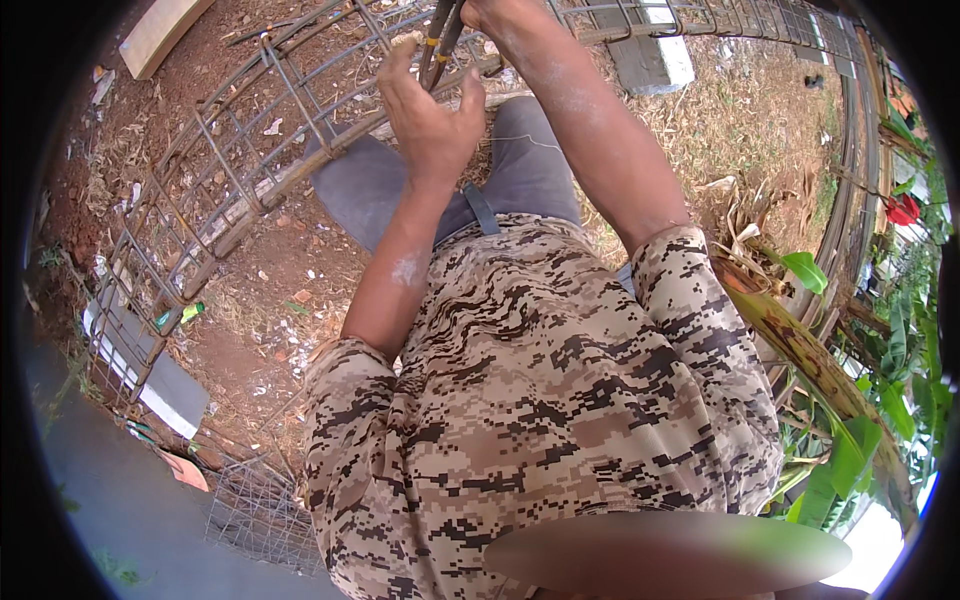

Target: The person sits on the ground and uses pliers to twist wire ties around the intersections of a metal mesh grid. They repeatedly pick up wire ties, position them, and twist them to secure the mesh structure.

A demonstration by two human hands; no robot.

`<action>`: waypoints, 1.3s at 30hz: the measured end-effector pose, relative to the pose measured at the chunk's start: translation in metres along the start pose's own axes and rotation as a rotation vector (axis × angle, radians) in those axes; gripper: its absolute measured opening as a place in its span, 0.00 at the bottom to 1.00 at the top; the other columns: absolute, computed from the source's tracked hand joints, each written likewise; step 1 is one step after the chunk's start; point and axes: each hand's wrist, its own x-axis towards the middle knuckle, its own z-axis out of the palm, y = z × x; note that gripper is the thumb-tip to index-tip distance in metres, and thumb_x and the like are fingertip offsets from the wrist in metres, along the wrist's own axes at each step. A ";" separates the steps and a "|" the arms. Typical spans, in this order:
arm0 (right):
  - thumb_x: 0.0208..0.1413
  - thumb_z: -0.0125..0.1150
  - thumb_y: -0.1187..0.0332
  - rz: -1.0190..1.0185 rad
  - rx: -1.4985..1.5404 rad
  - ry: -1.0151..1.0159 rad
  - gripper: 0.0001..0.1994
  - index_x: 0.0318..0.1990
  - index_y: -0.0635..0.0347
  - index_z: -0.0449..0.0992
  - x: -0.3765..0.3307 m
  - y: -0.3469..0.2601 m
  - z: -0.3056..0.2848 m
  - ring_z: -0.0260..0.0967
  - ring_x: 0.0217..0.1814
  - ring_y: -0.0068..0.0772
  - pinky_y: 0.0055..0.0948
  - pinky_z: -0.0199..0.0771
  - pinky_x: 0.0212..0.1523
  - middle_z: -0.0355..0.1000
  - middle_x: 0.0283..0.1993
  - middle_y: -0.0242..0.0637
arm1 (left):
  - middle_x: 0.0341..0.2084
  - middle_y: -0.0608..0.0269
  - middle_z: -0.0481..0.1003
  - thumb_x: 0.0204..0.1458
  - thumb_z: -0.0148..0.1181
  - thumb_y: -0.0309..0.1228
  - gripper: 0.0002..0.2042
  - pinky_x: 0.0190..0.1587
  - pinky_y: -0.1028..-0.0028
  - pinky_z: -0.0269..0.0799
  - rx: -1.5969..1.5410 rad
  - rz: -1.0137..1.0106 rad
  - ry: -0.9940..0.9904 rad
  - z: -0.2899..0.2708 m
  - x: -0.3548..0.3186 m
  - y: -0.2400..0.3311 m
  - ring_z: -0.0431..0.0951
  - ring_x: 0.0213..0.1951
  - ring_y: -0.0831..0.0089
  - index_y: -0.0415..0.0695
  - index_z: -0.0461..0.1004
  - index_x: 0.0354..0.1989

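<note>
A long steel rebar cage (232, 172) crosses in front of my legs, its bars tied by square stirrups. My left hand (432, 128) is at the cage's near bar, thumb and fingers apart, with nothing seen gripped in it. Just above its palm are the two dark arms of a pair of pincers (438, 48), marked with yellow bands. At the top edge my right hand (490, 12) closes on the upper part of the pincers; most of its fingers are cut off by the picture's edge. A thin wire (520, 137) lies across my trouser leg.
Grey-and-white blocks (655, 60) sit under the cage, another block (150, 370) at the far left. A wooden board (160, 35) lies at the upper left. Wire mesh (262, 510) rests lower left. Banana plants (850, 460) and a red flower (902, 210) stand to the right.
</note>
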 end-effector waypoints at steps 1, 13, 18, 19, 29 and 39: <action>0.63 0.51 0.49 -0.012 -0.033 0.039 0.21 0.22 0.50 0.63 -0.001 0.001 0.005 0.53 0.15 0.21 0.26 0.57 0.16 0.52 0.14 0.24 | 0.44 0.48 0.74 0.48 0.68 0.33 0.25 0.47 0.60 0.73 0.069 -0.083 0.104 0.013 0.017 0.004 0.77 0.45 0.55 0.35 0.69 0.52; 0.61 0.60 0.55 0.057 -0.520 0.071 0.20 0.37 0.69 0.79 -0.128 -0.006 -0.149 0.74 0.34 0.29 0.27 0.73 0.38 0.78 0.35 0.43 | 0.29 0.53 0.81 0.42 0.68 0.40 0.14 0.38 0.59 0.77 -0.066 -0.118 -1.162 0.033 0.031 0.021 0.82 0.34 0.55 0.42 0.82 0.32; 0.57 0.65 0.51 0.335 -1.348 -0.261 0.27 0.52 0.69 0.73 -0.187 -0.001 -0.156 0.77 0.41 0.42 0.36 0.75 0.43 0.78 0.38 0.51 | 0.26 0.49 0.80 0.41 0.68 0.42 0.15 0.38 0.58 0.77 0.152 0.336 -1.582 0.029 0.012 0.021 0.82 0.33 0.53 0.43 0.82 0.30; 0.57 0.64 0.50 0.320 -1.418 -0.272 0.28 0.53 0.68 0.72 -0.193 0.006 -0.151 0.77 0.42 0.45 0.37 0.75 0.43 0.77 0.39 0.53 | 0.26 0.49 0.80 0.40 0.68 0.41 0.15 0.38 0.58 0.77 0.184 0.384 -1.633 0.027 0.008 0.019 0.82 0.33 0.53 0.43 0.82 0.30; 0.50 0.68 0.42 -0.466 -1.193 -0.387 0.40 0.62 0.63 0.67 -0.197 -0.009 -0.149 0.73 0.55 0.56 0.45 0.73 0.56 0.72 0.57 0.48 | 0.23 0.52 0.80 0.38 0.72 0.40 0.16 0.37 0.63 0.75 -0.188 0.001 -1.746 0.000 0.066 0.026 0.82 0.30 0.57 0.39 0.83 0.30; 0.67 0.51 0.58 -0.371 -0.381 -0.417 0.16 0.41 0.65 0.69 -0.058 0.011 -0.024 0.70 0.35 0.28 0.32 0.73 0.38 0.72 0.30 0.38 | 0.20 0.62 0.75 0.41 0.69 0.23 0.06 0.25 0.75 0.67 -1.023 -0.624 -1.377 -0.002 0.115 -0.050 0.72 0.21 0.74 0.38 0.78 0.26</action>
